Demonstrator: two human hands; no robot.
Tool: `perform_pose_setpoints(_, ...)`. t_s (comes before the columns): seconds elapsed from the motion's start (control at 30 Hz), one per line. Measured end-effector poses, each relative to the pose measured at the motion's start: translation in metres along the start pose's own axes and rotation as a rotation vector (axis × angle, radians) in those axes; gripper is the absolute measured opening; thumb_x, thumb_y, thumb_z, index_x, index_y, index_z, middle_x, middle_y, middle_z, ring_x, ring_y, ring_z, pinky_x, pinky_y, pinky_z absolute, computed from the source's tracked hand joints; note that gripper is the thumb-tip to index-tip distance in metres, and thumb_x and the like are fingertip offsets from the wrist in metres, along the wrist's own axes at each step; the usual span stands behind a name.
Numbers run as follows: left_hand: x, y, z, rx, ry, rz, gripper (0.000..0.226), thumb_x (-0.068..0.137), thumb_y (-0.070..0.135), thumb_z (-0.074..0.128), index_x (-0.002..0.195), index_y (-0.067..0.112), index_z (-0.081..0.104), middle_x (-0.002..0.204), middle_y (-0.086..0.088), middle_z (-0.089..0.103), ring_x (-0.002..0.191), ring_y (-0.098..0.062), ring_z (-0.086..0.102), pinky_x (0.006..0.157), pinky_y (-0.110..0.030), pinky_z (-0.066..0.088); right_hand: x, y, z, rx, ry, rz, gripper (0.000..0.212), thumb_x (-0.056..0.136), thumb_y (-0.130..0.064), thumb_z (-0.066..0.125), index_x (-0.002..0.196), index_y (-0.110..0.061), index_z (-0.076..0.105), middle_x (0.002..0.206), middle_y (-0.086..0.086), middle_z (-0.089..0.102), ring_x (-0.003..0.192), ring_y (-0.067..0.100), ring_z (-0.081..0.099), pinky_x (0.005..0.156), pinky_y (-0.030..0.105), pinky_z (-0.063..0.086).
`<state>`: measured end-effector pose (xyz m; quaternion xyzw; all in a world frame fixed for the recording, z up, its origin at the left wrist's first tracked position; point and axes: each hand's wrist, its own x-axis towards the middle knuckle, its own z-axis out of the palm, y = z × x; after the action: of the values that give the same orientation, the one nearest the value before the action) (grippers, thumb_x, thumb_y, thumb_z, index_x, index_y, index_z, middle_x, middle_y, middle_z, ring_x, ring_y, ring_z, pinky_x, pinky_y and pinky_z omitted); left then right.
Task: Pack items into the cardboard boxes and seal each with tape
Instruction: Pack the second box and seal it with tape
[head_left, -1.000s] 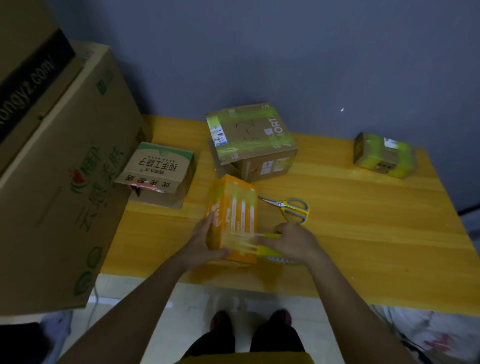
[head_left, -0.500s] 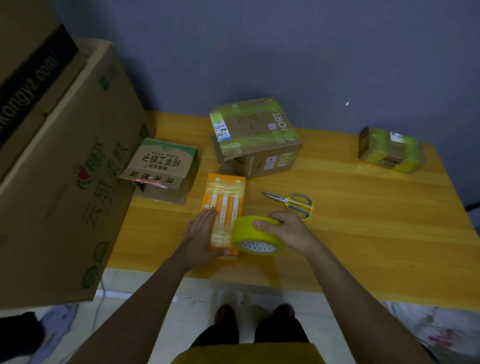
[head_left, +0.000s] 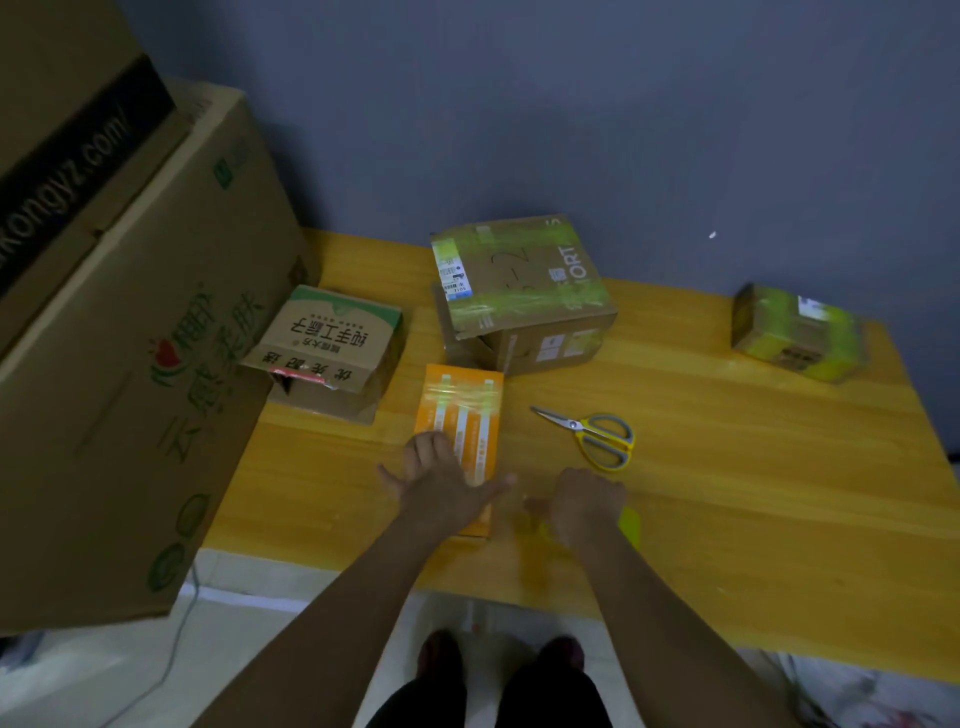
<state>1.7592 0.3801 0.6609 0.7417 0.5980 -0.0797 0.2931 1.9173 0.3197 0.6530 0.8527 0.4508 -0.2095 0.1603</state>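
Head view, single frame. Wooden table (head_left: 727, 467), yellow-orange top, set against a grey-blue wall (head_left: 571, 104). Orange box (head_left: 470, 415), flat on the table near the front edge, with white stripes along its length and a band of clear tape across its far end. Left hand (head_left: 441, 480), laid palm-down on the near half of the orange box, fingers straight and slightly spread, thumb stretched out to the right. Right hand (head_left: 587, 501), just right of the orange box at the table's front edge, fingers curled around a yellow tape roll (head_left: 629, 524), of which only a sliver is seen past the knuckles; the space between the two hands is blurred, and whether tape is stretched there cannot be told. Scissors (head_left: 592, 434), yellow-handled, blades closed, lying on the table beyond the right hand and apart from it. Taped brown box (head_left: 524, 291), behind the orange box, wrapped in yellowish tape, with a shipping label on top. Printed carton (head_left: 327, 348), green-edged, with Chinese characters, left of the orange box. Small taped parcel (head_left: 795, 332), at the far right of the table, well apart from the rest. Large cartons (head_left: 130, 364), stacked at the left beside the table. Feet and dark trousers are visible below the table edge.
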Motion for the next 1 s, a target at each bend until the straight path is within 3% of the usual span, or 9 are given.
perform_pose_setpoints(0.17,0.01,0.024,0.008,0.145,0.101,-0.141,0.091,0.078,0.071,0.054,0.14,0.015,0.017,0.144,-0.006,0.016,0.136,-0.027,0.016,0.098,-0.061,0.038,-0.006,-0.012,0.0,-0.096,0.024,-0.105,0.057,0.088,-0.064,0.047,0.12,-0.019,0.06,0.126,0.003,0.062,0.118,0.023,0.058,0.098,0.037,0.036)
perform_pose_setpoints(0.27,0.014,0.009,0.002,0.066,0.145,-0.094,0.088,0.076,0.066,0.059,0.137,0.015,0.021,0.14,-0.007,0.02,0.133,-0.03,0.019,0.096,-0.057,0.039,-0.008,0.018,-0.009,0.109,-0.014,-0.066,0.061,0.08,-0.076,0.047,0.094,-0.02,0.066,0.105,0.006,0.068,0.106,0.026,0.063,0.083,0.033,0.043)
perform_pose_setpoints(0.37,0.024,-0.019,-0.008,-0.254,0.083,0.042,0.077,0.064,0.062,0.064,0.123,0.02,0.037,0.126,-0.003,0.03,0.122,-0.026,0.027,0.098,-0.046,0.037,-0.019,0.039,-0.016,0.359,0.018,-0.087,0.064,0.072,-0.081,0.053,0.059,-0.019,0.044,0.063,0.001,0.053,0.077,0.024,0.061,0.061,0.032,0.036)
perform_pose_setpoints(0.47,0.023,-0.039,-0.003,-0.76,-0.065,0.092,0.038,0.08,0.039,0.072,0.105,0.026,0.046,0.107,0.007,0.045,0.112,-0.02,0.045,0.082,-0.022,0.044,-0.026,0.038,-0.023,0.339,0.086,-0.168,0.064,0.072,-0.079,0.054,0.056,-0.02,0.036,0.055,-0.003,0.042,0.065,0.021,0.052,0.058,0.032,0.033)
perform_pose_setpoints(0.57,0.015,-0.056,0.009,-0.948,-0.172,0.068,0.023,0.094,0.026,0.059,0.115,0.033,0.053,0.119,0.006,0.058,0.117,-0.019,0.055,0.088,-0.027,0.047,-0.023,0.046,-0.02,0.598,-0.023,-0.293,0.063,0.065,-0.078,0.063,0.055,-0.02,0.04,0.056,-0.008,0.034,0.058,0.006,0.039,0.056,0.03,0.028)
perform_pose_setpoints(0.67,0.009,-0.064,0.011,-0.725,0.006,0.249,0.034,0.097,0.028,0.054,0.129,0.04,0.048,0.129,0.014,0.05,0.124,-0.013,0.046,0.099,-0.033,0.042,-0.023,0.056,-0.014,0.863,-0.169,-0.381,0.049,0.067,-0.061,0.076,0.07,-0.014,0.06,0.066,-0.009,0.046,0.067,0.005,0.047,0.063,0.029,0.034)
perform_pose_setpoints(0.77,0.009,-0.05,0.014,-0.157,0.371,0.474,0.043,0.089,0.008,0.062,0.13,0.018,0.056,0.136,-0.009,0.049,0.125,-0.031,0.045,0.095,-0.042,0.043,-0.026,0.062,-0.011,1.01,-0.299,-0.375,0.02,0.08,-0.026,0.077,0.092,-0.013,0.068,0.082,-0.011,0.059,0.088,0.007,0.055,0.071,0.018,0.041)
perform_pose_setpoints(0.83,0.003,-0.033,0.019,-0.142,0.334,0.441,0.033,0.094,0.018,0.055,0.126,0.011,0.059,0.139,-0.012,0.048,0.126,-0.033,0.047,0.093,-0.044,0.047,-0.025,0.064,-0.007,1.034,-0.283,-0.371,0.027,0.081,-0.024,0.077,0.096,-0.002,0.07,0.086,-0.003,0.063,0.088,0.009,0.057,0.075,0.023,0.043)
perform_pose_setpoints(1.0,-0.002,-0.025,0.039,-0.102,0.283,0.345,0.074,0.096,0.062,0.018,0.126,0.004,0.053,0.139,-0.014,0.047,0.125,-0.036,0.048,0.081,-0.046,0.053,-0.029,0.055,0.006,1.07,-0.197,-0.381,0.031,0.077,-0.037,0.08,0.078,-0.008,0.07,0.069,0.002,0.057,0.068,0.009,0.052,0.064,0.03,0.038)
